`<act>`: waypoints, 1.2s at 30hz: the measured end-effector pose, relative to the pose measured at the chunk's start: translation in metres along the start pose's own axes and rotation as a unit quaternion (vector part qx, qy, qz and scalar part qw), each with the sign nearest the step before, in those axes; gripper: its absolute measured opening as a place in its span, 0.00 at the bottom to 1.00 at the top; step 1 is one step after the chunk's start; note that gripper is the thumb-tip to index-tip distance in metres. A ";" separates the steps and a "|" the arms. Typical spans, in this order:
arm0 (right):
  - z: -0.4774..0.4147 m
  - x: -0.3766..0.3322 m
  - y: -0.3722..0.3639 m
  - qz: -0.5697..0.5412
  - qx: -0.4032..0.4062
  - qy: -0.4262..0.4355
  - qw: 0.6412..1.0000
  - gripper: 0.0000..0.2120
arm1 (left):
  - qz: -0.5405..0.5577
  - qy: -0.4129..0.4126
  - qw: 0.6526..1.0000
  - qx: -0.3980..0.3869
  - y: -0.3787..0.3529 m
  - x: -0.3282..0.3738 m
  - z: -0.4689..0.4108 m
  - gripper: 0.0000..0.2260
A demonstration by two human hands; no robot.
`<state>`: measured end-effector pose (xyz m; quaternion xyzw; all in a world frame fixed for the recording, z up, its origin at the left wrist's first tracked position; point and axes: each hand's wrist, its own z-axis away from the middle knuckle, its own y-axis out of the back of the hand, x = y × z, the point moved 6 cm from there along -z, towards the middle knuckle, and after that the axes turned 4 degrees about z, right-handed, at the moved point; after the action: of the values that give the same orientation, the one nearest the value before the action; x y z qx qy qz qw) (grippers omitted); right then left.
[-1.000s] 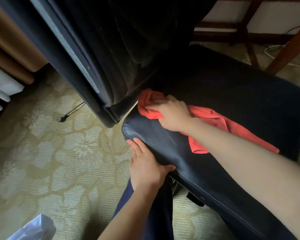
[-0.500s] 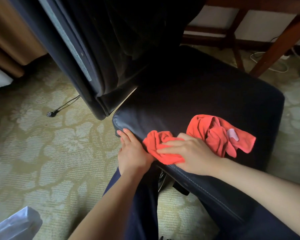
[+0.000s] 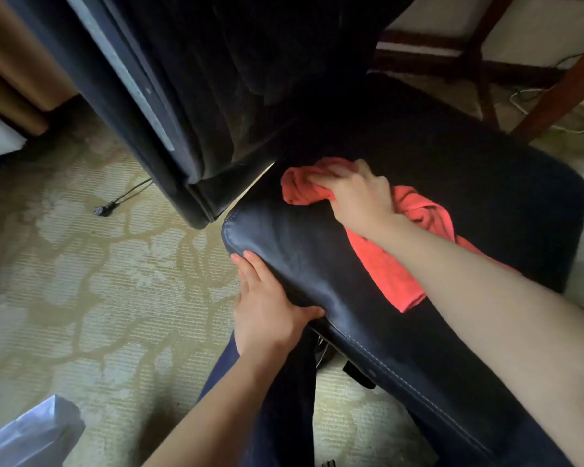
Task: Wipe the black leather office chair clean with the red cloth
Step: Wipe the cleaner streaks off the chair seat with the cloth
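Observation:
The black leather office chair fills the middle of the head view, its seat (image 3: 452, 183) running from the near corner to the right and its backrest (image 3: 216, 79) rising at the upper left. My right hand (image 3: 358, 193) grips the bunched red cloth (image 3: 385, 264) and presses it on the seat's far left part, close to the gap under the backrest. The cloth's loose end trails back under my forearm. My left hand (image 3: 267, 308) holds the seat's near left edge, fingers flat along the side and thumb hooked under the rim.
Patterned beige carpet (image 3: 81, 281) lies to the left, with a dark cable and plug (image 3: 105, 208) on it. Wooden table legs (image 3: 560, 85) and white cords (image 3: 553, 106) stand beyond the seat. A clear plastic bag (image 3: 24, 436) sits at the bottom left. My dark trouser leg is below the seat.
My right hand has swept the red cloth from the seat's near edge back up to the far left part by the backrest. My left hand has kept its hold on the seat edge.

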<state>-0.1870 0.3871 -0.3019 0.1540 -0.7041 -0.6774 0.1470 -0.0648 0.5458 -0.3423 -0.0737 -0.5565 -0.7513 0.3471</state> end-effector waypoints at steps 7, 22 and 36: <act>-0.046 -0.024 -0.009 -0.053 -0.065 -0.182 0.980 0.27 | 0.000 0.007 1.000 -0.022 -0.003 0.001 -0.005 0.62; 0.032 -0.082 -0.004 -0.074 -0.126 0.187 0.971 0.28 | 0.009 -0.009 0.999 -0.034 0.009 -0.007 0.000 0.62; 0.146 -0.015 0.003 -0.046 -0.302 0.249 0.919 0.31 | -0.022 -0.027 0.998 -0.052 0.017 -0.019 0.000 0.56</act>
<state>-0.2341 0.5263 -0.3048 0.2984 -0.3987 -0.8035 0.3262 -0.0404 0.5521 -0.3382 -0.0997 -0.5271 -0.7844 0.3112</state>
